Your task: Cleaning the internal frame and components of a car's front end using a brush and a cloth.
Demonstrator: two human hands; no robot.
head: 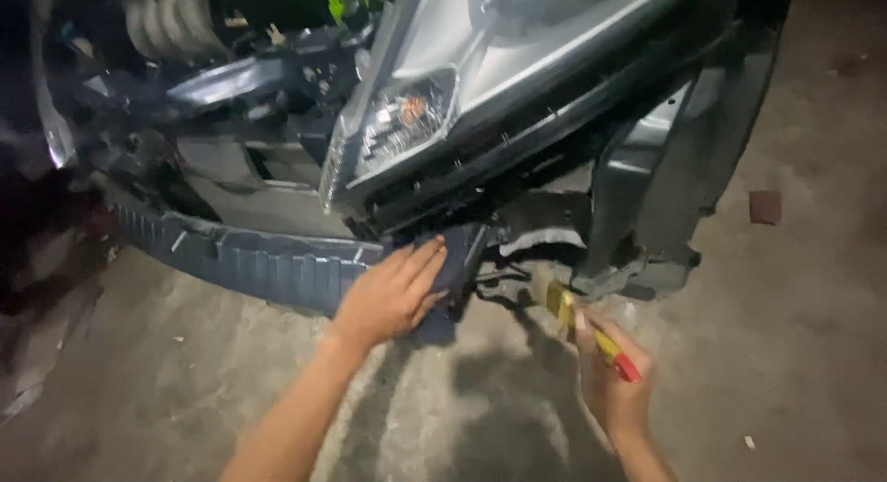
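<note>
**Front-end bodywork: hands at lower corner of stripped car**

We find the left hand (393, 292) laid flat, fingers together, against the end of a ribbed grey bumper beam (259, 260) just below the headlamp (402, 122). The right hand (612, 385) is closed around a yellow-handled tool with a red end (591, 332), its tip pointing up toward the dark bracket area (517, 260) under the lamp; we cannot tell whether the tip touches anything. The two hands are apart, the left higher than the right. A grey inner wing panel (665, 158) hangs to the right. A concrete floor (785, 353) lies beneath, with a small dark red block (765, 207) on it.
</note>
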